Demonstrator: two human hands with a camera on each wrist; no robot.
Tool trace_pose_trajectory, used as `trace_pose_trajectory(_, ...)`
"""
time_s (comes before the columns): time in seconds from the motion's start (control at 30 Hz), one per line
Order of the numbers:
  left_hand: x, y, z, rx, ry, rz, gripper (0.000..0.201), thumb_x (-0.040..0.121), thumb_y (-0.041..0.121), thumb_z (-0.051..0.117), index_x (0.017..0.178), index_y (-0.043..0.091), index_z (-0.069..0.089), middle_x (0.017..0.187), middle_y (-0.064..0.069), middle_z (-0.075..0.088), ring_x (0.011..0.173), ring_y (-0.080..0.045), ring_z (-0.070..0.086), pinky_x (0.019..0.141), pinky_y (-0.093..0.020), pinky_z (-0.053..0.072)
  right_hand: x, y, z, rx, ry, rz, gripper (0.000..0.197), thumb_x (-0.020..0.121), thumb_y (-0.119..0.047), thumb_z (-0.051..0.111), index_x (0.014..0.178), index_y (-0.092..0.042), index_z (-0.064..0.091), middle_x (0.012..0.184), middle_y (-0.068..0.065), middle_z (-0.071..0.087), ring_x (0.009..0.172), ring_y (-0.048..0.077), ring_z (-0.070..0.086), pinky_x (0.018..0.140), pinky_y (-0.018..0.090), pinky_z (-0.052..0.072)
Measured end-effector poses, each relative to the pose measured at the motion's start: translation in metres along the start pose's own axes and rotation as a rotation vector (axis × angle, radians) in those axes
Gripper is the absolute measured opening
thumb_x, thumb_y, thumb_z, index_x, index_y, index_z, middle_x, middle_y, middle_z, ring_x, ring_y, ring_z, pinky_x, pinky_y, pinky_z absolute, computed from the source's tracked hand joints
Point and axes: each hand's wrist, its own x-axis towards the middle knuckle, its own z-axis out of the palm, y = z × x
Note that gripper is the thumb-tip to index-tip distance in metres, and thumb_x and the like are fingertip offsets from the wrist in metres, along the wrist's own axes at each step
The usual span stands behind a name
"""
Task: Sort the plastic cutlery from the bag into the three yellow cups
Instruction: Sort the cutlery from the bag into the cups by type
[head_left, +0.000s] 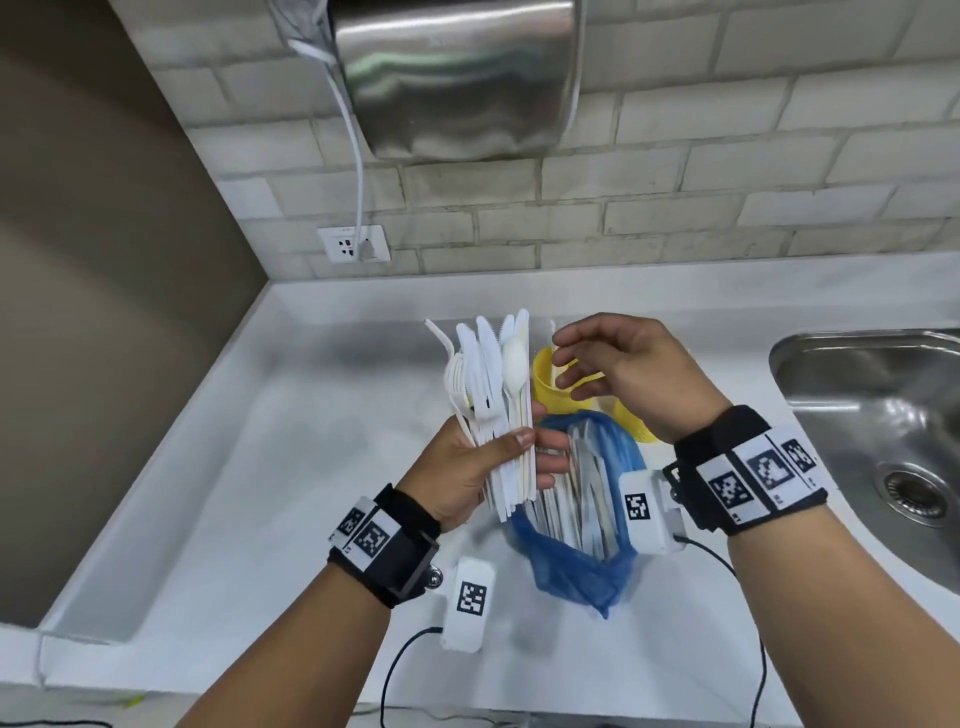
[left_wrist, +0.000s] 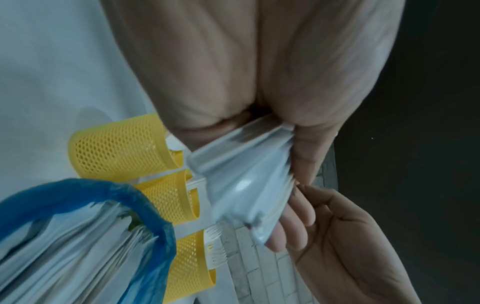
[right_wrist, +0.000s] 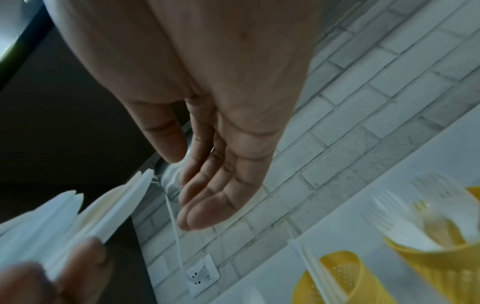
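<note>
My left hand (head_left: 519, 447) grips a fanned bundle of white plastic cutlery (head_left: 493, 395) by the handles; it shows forks, knives and a spoon, heads up. In the left wrist view the same bundle (left_wrist: 241, 174) sits blurred in my palm. My right hand (head_left: 576, 358) hovers just right of the bundle with relaxed fingers (right_wrist: 207, 195), holding nothing. Three yellow mesh cups (left_wrist: 116, 146) (left_wrist: 166, 197) (left_wrist: 187, 265) stand in a row behind the blue bag (head_left: 576, 519), each with some cutlery in it. The bag lies open on the counter with several white pieces inside.
A steel sink (head_left: 872, 415) is set into the white counter (head_left: 260, 493) at the right. A steel wall unit (head_left: 457, 78) hangs on the brick wall, its cord plugged into a socket (head_left: 353, 244). A dark wall closes the left side.
</note>
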Motion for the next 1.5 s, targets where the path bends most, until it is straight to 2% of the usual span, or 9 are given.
trace_pose_trajectory(0.13, -0.006, 0.009, -0.016, 0.015, -0.006, 0.018, 0.022, 0.096, 0.004, 0.053, 0.110, 0.005, 0.070, 0.104, -0.019, 0.075, 0.087, -0.033, 0.075, 0.075, -0.039, 0.062, -0.001, -0.004, 0.024, 0.034, -0.041, 0.003, 0.019, 0.102, -0.004, 0.053, 0.106, -0.001, 0.071, 0.091, 0.014, 0.070, 0.075, 0.026, 0.068, 0.068, 0.034, 0.056)
trace_pose_trajectory(0.27, -0.010, 0.017, -0.026, 0.081, -0.031, 0.021, 0.022, 0.101, 0.001, 0.049, 0.117, -0.001, 0.064, 0.109, -0.016, 0.075, 0.091, -0.032, 0.075, 0.078, -0.040, 0.062, 0.001, -0.011, 0.045, -0.066, -0.144, 0.001, 0.018, 0.103, -0.012, 0.056, 0.105, -0.003, 0.071, 0.089, 0.013, 0.072, 0.075, 0.024, 0.069, 0.078, 0.046, 0.058)
trace_pose_trajectory(0.43, -0.009, 0.029, -0.037, 0.048, -0.077, 0.014, 0.023, 0.100, 0.000, 0.051, 0.121, 0.002, 0.059, 0.110, -0.017, 0.074, 0.092, -0.032, 0.075, 0.080, -0.041, 0.061, 0.009, -0.017, 0.058, -0.031, -0.070, -0.032, 0.017, 0.103, -0.009, 0.055, 0.104, -0.003, 0.071, 0.100, 0.028, 0.069, 0.073, 0.029, 0.066, 0.075, 0.045, 0.055)
trace_pose_trajectory(0.67, -0.002, 0.031, -0.042, 0.037, -0.085, 0.041, 0.031, 0.097, 0.003, 0.056, 0.128, 0.004, 0.057, 0.114, -0.020, 0.072, 0.099, -0.035, 0.072, 0.085, -0.043, 0.060, 0.011, -0.018, 0.053, -0.032, -0.092, -0.061, 0.016, 0.102, -0.008, 0.056, 0.106, 0.000, 0.070, 0.098, 0.030, 0.068, 0.075, 0.030, 0.067, 0.075, 0.046, 0.057)
trace_pose_trajectory(0.93, 0.013, 0.025, -0.034, 0.041, -0.005, 0.059, 0.031, 0.093, 0.000, 0.062, 0.123, 0.002, 0.062, 0.101, -0.013, 0.069, 0.095, -0.025, 0.069, 0.078, -0.044, 0.061, 0.019, -0.011, 0.045, -0.205, -0.059, -0.156, 0.013, 0.098, -0.008, 0.064, 0.089, -0.008, 0.074, 0.078, 0.013, 0.075, 0.075, 0.022, 0.075, 0.072, 0.042, 0.061)
trace_pose_trajectory(1.13, 0.017, 0.024, -0.034, 0.072, 0.059, 0.072, 0.030, 0.098, -0.005, 0.057, 0.127, -0.003, 0.059, 0.098, -0.016, 0.067, 0.095, -0.030, 0.068, 0.080, -0.048, 0.060, 0.027, -0.001, 0.054, -0.234, 0.094, -0.215, 0.013, 0.090, -0.008, 0.067, 0.080, -0.014, 0.074, 0.065, 0.000, 0.073, 0.063, 0.014, 0.071, 0.066, 0.030, 0.058)
trace_pose_trajectory(1.3, 0.016, 0.025, -0.032, 0.108, 0.106, 0.082, 0.028, 0.097, -0.004, 0.058, 0.123, 0.005, 0.064, 0.099, -0.015, 0.071, 0.095, -0.030, 0.070, 0.081, -0.050, 0.061, 0.032, 0.005, 0.057, -0.202, 0.102, -0.198, 0.012, 0.089, -0.010, 0.067, 0.081, -0.016, 0.074, 0.066, -0.001, 0.073, 0.065, 0.017, 0.071, 0.070, 0.039, 0.061)
trace_pose_trajectory(1.4, 0.014, 0.026, -0.031, 0.165, 0.135, 0.091, 0.025, 0.097, -0.003, 0.058, 0.121, 0.003, 0.065, 0.098, -0.016, 0.072, 0.092, -0.027, 0.073, 0.077, -0.038, 0.061, 0.031, 0.005, 0.056, -0.149, 0.102, -0.190, 0.008, 0.090, -0.015, 0.068, 0.090, -0.020, 0.073, 0.077, -0.002, 0.073, 0.074, 0.023, 0.073, 0.076, 0.049, 0.061)
trace_pose_trajectory(1.5, 0.012, 0.027, -0.030, 0.241, 0.144, 0.134, 0.023, 0.098, -0.002, 0.058, 0.119, 0.001, 0.066, 0.097, -0.017, 0.072, 0.089, -0.024, 0.073, 0.077, -0.030, 0.060, 0.028, 0.000, 0.052, -0.097, 0.161, -0.243, 0.018, 0.084, -0.021, 0.063, 0.101, -0.023, 0.071, 0.087, -0.007, 0.068, 0.082, 0.028, 0.068, 0.078, 0.050, 0.060)
